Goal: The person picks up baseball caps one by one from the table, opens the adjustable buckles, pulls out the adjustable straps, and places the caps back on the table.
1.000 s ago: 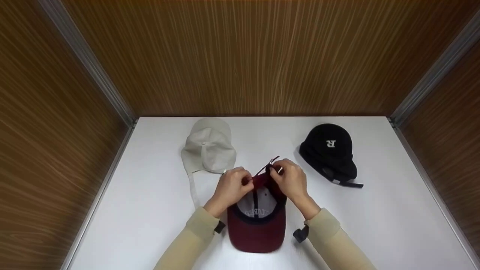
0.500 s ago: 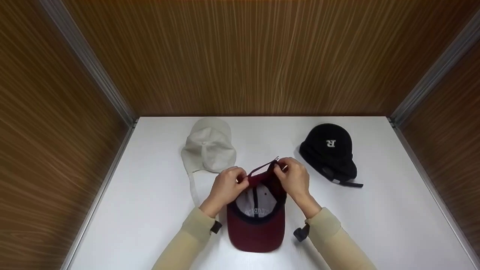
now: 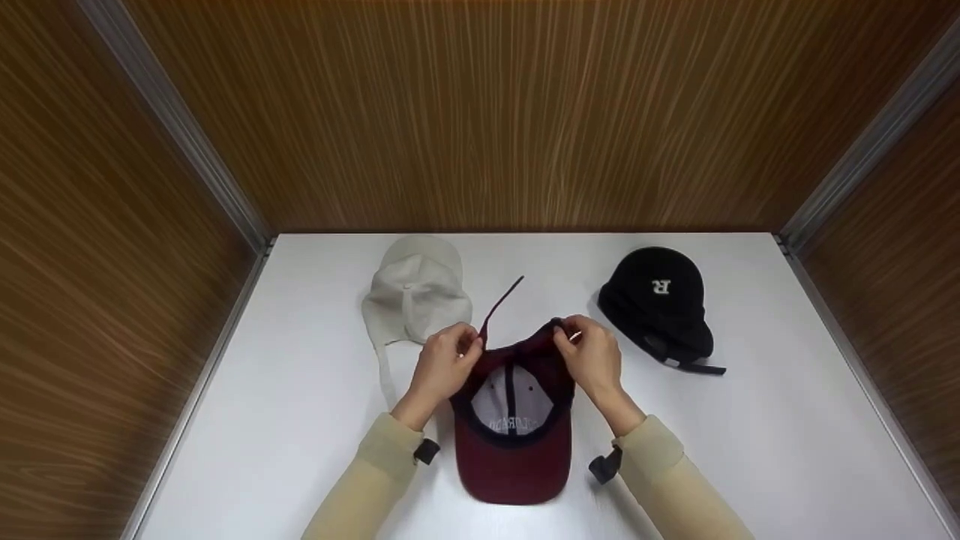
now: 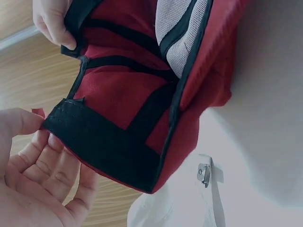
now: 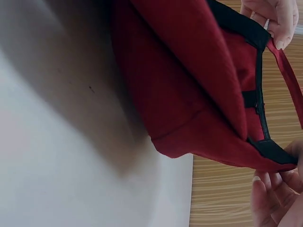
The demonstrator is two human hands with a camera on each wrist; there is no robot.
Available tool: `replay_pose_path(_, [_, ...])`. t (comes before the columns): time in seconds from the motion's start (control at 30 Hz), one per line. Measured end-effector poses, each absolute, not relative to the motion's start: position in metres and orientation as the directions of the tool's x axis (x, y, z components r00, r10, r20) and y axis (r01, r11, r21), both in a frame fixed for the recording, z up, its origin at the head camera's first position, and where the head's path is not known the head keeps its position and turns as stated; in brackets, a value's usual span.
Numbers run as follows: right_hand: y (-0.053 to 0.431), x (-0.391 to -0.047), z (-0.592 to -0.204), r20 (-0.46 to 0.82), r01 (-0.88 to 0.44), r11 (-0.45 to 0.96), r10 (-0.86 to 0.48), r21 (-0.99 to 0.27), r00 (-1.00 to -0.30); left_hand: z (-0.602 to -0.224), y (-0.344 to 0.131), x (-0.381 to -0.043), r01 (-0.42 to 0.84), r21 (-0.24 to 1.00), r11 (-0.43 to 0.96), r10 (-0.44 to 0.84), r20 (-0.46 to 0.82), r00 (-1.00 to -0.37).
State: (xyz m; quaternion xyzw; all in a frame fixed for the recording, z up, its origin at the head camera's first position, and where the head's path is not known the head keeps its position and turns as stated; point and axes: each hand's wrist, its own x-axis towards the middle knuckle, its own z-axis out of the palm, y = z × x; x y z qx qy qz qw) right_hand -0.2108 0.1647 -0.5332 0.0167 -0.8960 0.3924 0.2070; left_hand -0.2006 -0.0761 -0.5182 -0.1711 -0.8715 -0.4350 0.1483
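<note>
A dark red baseball cap (image 3: 514, 476) lies upside down in front of me, its brim toward me and its grey mesh lining showing. My left hand (image 3: 444, 364) pinches the back edge on the left, thumb over the black inner band (image 4: 99, 142). From those fingers the cap's red strap (image 3: 501, 306) sticks up with its end loose. My right hand (image 3: 592, 358) pinches the opposite back corner; in the right wrist view its fingers (image 5: 265, 198) curl under the edge. The cap's back opening is spread between both hands.
A cream cap (image 3: 420, 296) with a long strap lies behind my left hand; its metal buckle (image 4: 204, 174) shows in the left wrist view. At the back right sits a black cap (image 3: 652, 300) with a white R. Wood-grain panels (image 3: 480, 112) enclose the white table (image 3: 300, 315).
The strap, which spanned to the right side before, has come free there and now points up from my left hand. My left hand has moved left, widening the back opening.
</note>
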Motion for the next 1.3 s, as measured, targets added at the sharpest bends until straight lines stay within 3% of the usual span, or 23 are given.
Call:
replay_pose_path(0.43, [0.165, -0.209, -0.533, 0.359, -0.188, 0.701, 0.103, -0.688, -0.928, -0.518, -0.08, -0.207, 0.347, 0.756, 0.556, 0.148, 0.321, -0.935])
replay_pose_path(1.07, [0.169, -0.208, -0.534, 0.31, -0.17, 0.687, 0.085, -0.706, -0.947, -0.521, -0.087, -0.206, 0.344, 0.656, 0.672, 0.29, 0.194, -0.937])
replay_pose_path(1.3, [0.172, -0.205, -0.535, 0.292, -0.16, 0.689, 0.078, -0.707, -0.953, -0.522, -0.086, -0.211, 0.324, 0.689, 0.649, 0.237, 0.222, -0.946])
